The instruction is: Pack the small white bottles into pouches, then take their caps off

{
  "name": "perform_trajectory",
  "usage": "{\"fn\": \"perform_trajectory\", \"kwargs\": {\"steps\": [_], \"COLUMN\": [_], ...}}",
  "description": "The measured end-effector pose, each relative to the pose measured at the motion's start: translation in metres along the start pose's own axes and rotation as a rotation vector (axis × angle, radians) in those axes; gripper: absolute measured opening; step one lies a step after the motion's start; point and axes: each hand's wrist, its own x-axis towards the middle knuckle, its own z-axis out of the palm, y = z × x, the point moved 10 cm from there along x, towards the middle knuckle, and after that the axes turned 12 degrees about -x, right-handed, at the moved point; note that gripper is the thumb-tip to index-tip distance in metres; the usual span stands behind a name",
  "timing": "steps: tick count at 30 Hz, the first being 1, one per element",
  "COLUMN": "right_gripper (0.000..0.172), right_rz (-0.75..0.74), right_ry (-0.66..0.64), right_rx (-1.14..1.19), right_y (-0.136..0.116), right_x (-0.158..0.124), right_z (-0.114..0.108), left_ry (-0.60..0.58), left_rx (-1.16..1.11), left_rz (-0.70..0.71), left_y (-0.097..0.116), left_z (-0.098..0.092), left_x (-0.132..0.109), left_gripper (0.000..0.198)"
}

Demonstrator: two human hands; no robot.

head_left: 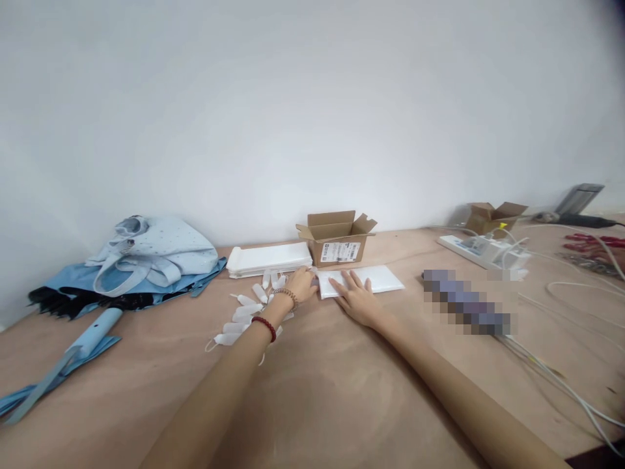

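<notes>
A flat, shiny white mailer (388, 279) lies on the table in front of an open cardboard box. My right hand (359, 301) rests flat on top of it with the fingers spread. At the mailer's left end, my left hand (299, 286) has its fingers drawn together on the edge; the fingertips are partly hidden. Beside and under my left wrist lie several small white tags with loops (247, 311), some of them covered by the arm. Just behind that hand is a stack of white mailers (268, 257).
The open cardboard box (336, 251) stands against the wall. To the left are a pale blue bag (161, 251) and a blue umbrella (92, 335). On the right lie a blurred-out object (463, 303), a power strip (469, 253), cables and a smaller box (493, 218).
</notes>
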Motion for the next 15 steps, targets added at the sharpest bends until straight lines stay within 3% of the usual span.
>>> {"fn": "perform_trajectory", "kwargs": {"steps": [7, 12, 15], "right_gripper": [0.049, 0.05, 0.065], "right_rz": [-0.001, 0.021, -0.017], "right_ry": [0.002, -0.007, -0.022], "right_rx": [0.026, 0.066, 0.125], "right_y": [0.001, 0.002, -0.003], "right_x": [-0.006, -0.004, -0.001], "right_z": [-0.004, -0.006, -0.006], "left_ry": [-0.09, -0.127, -0.125], "left_rx": [-0.013, -0.038, -0.072], "left_rz": [-0.095, -0.11, -0.098], "left_y": [-0.006, -0.004, -0.005], "left_z": [-0.006, -0.023, -0.032], "left_x": [-0.001, -0.024, -0.039], "left_gripper": [0.023, 0.011, 0.01]}}
